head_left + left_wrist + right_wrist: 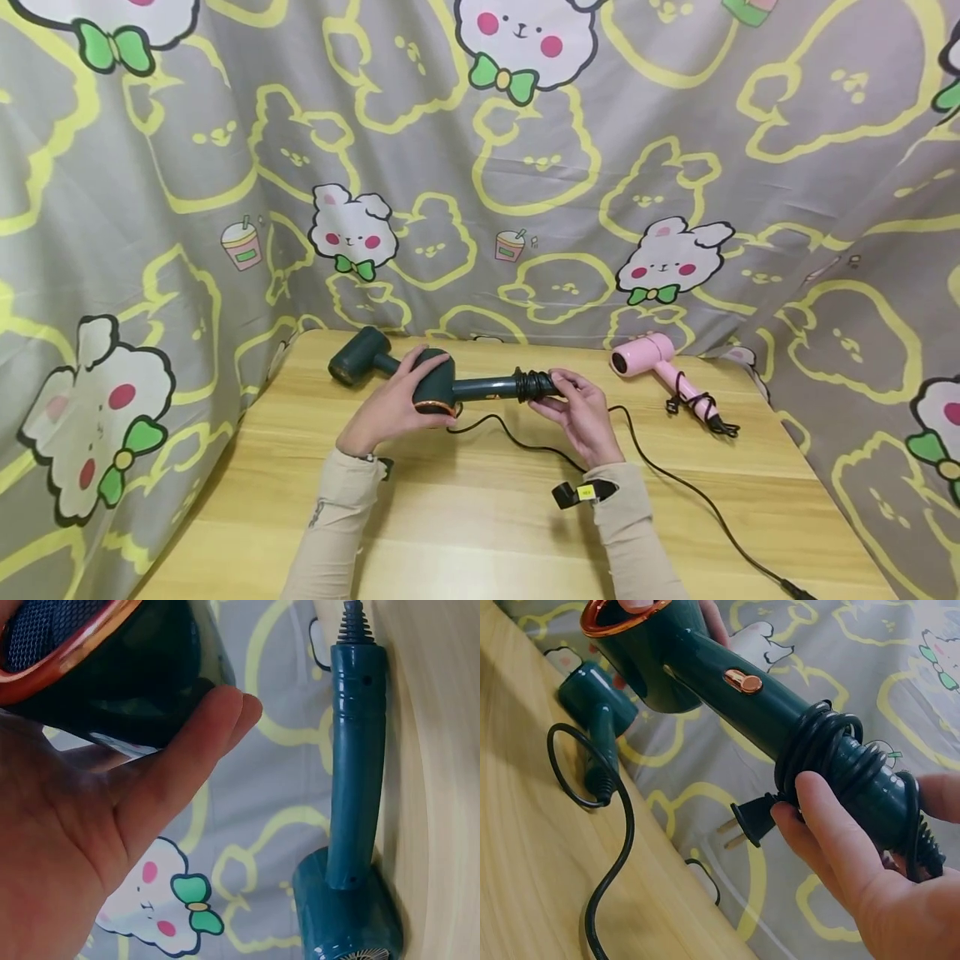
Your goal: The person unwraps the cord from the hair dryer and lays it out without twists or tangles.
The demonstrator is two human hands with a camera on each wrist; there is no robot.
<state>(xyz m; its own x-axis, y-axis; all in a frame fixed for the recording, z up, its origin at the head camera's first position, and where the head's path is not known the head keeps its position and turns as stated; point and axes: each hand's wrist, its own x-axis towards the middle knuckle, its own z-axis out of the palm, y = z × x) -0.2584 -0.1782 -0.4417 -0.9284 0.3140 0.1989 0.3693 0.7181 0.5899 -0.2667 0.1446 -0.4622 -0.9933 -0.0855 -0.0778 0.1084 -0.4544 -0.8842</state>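
Both hands hold a dark green hair dryer [482,389] level above the table. My left hand [393,406] grips its barrel, which has a copper-coloured rim, fingers over the top and thumb below. At the handle's end, my right hand [582,418] holds the wound black cord [821,746] and the handle between thumb and fingers. The two-pin plug [754,819] sticks out from the coil beside the fingertips. A second dark green hair dryer [356,765] lies on the table behind my left hand, its cord unwound.
A pink hair dryer [647,355] with its cord wrapped round the handle lies at the back right of the wooden table [465,517]. A loose black cord [697,492] runs across to the front right edge. Patterned grey curtains [427,167] enclose the table.
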